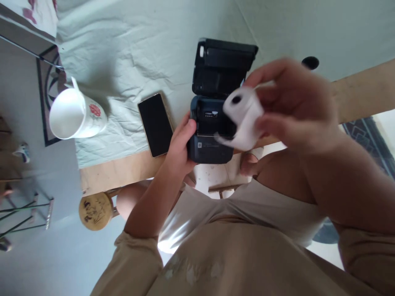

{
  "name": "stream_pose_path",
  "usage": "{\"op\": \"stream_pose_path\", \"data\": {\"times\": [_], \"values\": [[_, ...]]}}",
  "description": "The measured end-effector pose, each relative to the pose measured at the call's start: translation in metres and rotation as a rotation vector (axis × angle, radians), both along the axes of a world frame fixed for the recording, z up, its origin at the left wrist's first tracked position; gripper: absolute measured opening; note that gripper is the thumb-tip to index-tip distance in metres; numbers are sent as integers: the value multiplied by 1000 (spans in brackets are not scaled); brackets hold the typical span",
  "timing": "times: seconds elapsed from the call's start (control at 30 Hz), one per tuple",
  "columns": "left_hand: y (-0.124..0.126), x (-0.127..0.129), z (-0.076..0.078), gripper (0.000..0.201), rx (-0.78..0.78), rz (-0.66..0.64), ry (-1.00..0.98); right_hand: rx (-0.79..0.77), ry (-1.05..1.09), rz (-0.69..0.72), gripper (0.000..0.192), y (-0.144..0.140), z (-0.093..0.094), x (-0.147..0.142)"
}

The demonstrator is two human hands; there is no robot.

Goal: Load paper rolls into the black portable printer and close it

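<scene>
Fingers [271, 88] of the right hand [296, 107] are closing around a white paper roll [243, 117], holding it in the air just above the open bay of a small dark printer [210, 139]; a loose end of paper is trailing down over the bay's front lip. Left hand [180, 144] is gripping the printer's left side, thumb lying on its top edge. Its lid [224, 61] is standing open behind. The printer is sitting at the near edge of the counter [123, 168], partly overhanging it. A black phone [156, 123] is lying just beside the left hand, and a white mug [75, 115] is lying tipped well apart near the counter's left edge. Pale cloth [138, 49] behind the printer is lying bare.
</scene>
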State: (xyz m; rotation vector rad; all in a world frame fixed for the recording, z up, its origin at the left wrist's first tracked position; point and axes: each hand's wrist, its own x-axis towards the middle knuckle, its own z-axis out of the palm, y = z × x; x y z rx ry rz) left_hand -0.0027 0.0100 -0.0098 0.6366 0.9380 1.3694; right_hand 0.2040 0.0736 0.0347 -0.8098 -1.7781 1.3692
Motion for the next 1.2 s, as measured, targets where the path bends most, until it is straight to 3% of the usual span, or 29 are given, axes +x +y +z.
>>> {"op": "stream_pose_path", "data": {"times": [0.07, 0.17, 0.23, 0.3, 0.4, 0.53, 0.6, 0.67, 0.7, 0.77, 0.83, 0.9, 0.97, 1.1, 1.2], "values": [[2, -1, 0, 31, -40, 3, -13, -164, 143, -144, 37, 11, -9, 4], [3, 0, 4, 33, -101, -24, -20, -195, 141, -279, 31, 23, -24, 8], [3, 1, 6, 31, -126, -43, -34, -77, 18, -341, 28, 25, -29, 11], [3, 2, 7, 30, -126, -37, -41, 137, -187, -417, 26, 24, -32, 13], [2, 3, 7, 32, -118, -20, -36, 360, -478, -427, 33, 25, -35, 13], [3, 4, 9, 30, -141, -19, -11, 264, -742, -373, 55, 25, -39, 12], [3, 4, 10, 28, -162, -28, -16, 360, -681, -382, 57, 22, -36, 16], [2, 3, 10, 30, -158, -31, -32, 602, -504, -436, 46, 17, -29, 25], [2, 3, 10, 31, -153, -32, -37, 729, -416, -485, 39, 17, -25, 31], [1, 2, 10, 32, -145, -38, -45, 810, -403, -626, 39, 19, -20, 44], [1, 2, 9, 31, -145, -47, -53, 634, -577, -709, 46, 28, -20, 52], [1, 2, 9, 28, -135, -36, -60, 372, -772, -698, 49, 39, -24, 54], [1, 2, 9, 27, -133, -18, -49, 234, -873, -669, 50, 46, -29, 52], [1, 3, 12, 32, -199, -19, 12, 214, -892, -676, 57, 45, -31, 47], [1, 4, 14, 36, -209, -26, 15, 222, -567, -687, 74, 40, -24, 45]]}}
